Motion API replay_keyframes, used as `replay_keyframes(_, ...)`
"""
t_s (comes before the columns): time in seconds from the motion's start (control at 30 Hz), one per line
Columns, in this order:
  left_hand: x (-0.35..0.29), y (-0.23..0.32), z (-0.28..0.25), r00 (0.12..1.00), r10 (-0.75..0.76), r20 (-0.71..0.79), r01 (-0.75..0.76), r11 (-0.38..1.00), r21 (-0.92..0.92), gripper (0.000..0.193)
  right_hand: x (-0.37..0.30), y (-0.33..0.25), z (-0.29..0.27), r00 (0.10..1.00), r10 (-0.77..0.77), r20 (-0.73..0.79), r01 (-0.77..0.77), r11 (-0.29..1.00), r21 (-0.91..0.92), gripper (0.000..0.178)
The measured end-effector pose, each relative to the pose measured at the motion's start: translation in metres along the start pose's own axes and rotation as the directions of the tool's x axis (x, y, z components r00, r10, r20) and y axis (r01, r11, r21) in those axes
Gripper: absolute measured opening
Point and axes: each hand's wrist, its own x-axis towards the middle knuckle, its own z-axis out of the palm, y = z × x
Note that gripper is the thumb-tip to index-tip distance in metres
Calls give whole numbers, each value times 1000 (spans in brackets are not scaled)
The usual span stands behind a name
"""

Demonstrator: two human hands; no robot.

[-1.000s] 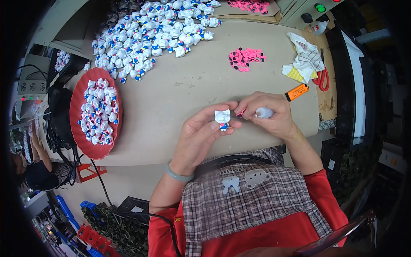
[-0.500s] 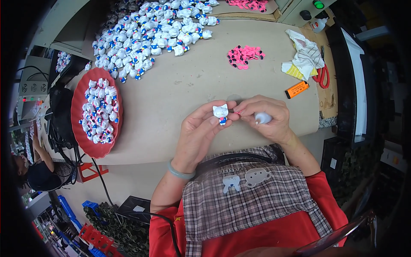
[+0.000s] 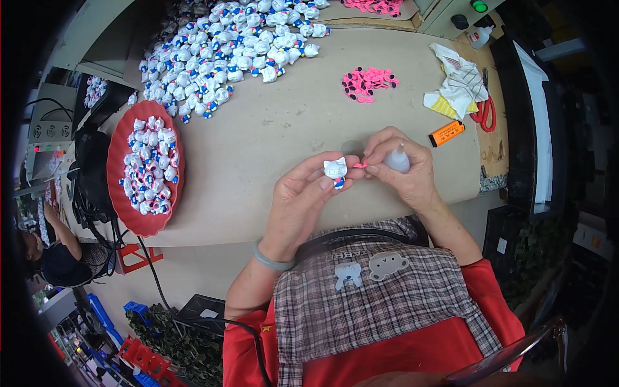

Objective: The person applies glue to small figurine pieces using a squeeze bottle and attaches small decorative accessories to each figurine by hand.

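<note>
Between the thumb and fingers of my left hand (image 3: 302, 193) is a small white cat figurine (image 3: 335, 169) with a blue and pink body, held upright. My right hand (image 3: 406, 171) pinches a small pink piece (image 3: 360, 165) at its fingertips, just right of the figurine's head. A translucent dropper bottle (image 3: 398, 158) is tucked in the same hand, its narrow tip pointing up and away. Farther off on the table lies a loose pile of pink pieces (image 3: 369, 84), some with dark faces.
A red scalloped tray (image 3: 146, 224) of figurines stands at the left. Many more white figurines (image 3: 232, 48) are heaped at the back left. On the right are a crumpled cloth (image 3: 459, 84), red-handled scissors (image 3: 485, 116) and an orange box (image 3: 447, 134).
The dropper bottle's tip has swung from pointing down to pointing up. My right hand has shifted slightly, and the pink piece shows more plainly. The figurine has moved a little to the right.
</note>
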Motion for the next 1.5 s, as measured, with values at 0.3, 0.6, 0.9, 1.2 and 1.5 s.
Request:
replay_keyframes(0.3, 1, 1, 1, 999, 39, 18, -40, 998, 50, 31, 0, -3, 4, 994, 111, -21, -110, 993, 40, 12)
replay_keyframes(0.6, 2, -2, -7, 999, 20, 29, -18, 997, -73, 32, 2, -10, 8, 960, 273, 64, -280, 947, 159, 11)
replay_keyframes(0.9, 2, -6, -10, 999, 29, 40, -20, 978, -208, 33, -3, 1, 14, 946, 303, 111, -323, 882, 343, 10)
replay_keyframes(1.2, 2, -6, -10, 998, 39, 48, -29, 978, -206, 33, -2, -3, 17, 951, 300, 82, -309, 885, 350, 9)
replay_keyframes(1.5, 2, -5, -4, 999, 44, 12, -43, 994, -102, 31, 0, -3, 9, 960, 273, 62, -280, 919, 278, 7)
